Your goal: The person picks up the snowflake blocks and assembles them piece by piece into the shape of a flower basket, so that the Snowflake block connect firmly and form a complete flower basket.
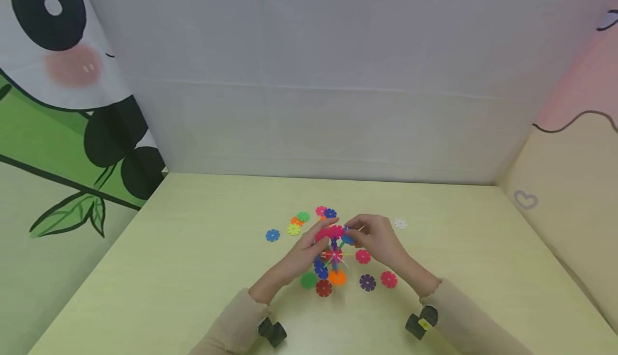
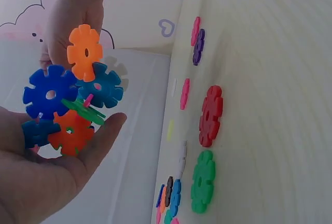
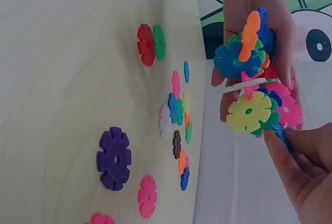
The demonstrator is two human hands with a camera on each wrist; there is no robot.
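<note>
A cluster of interlocked plastic snowflake discs (image 1: 334, 254) in many colours is held up above the table by my left hand (image 1: 305, 253). In the left wrist view the palm and thumb (image 2: 106, 140) lie against the cluster, whose orange-red disc (image 2: 71, 132) sits close to the palm. My right hand (image 1: 379, 238) pinches a blue snowflake disc (image 3: 281, 137) between thumb and forefinger. That blue disc touches the cluster's edge beside a green disc and a yellow disc (image 3: 249, 112); whether it is slotted in, I cannot tell.
Loose discs lie on the pale table (image 1: 193, 269): dark red (image 1: 324, 288) and green (image 1: 309, 280) in front, purple (image 1: 367, 282) and pink (image 1: 389, 279) at the right, white (image 1: 400, 223) farther back, blue (image 1: 272, 235) at the left. A white backdrop (image 1: 338, 130) stands behind.
</note>
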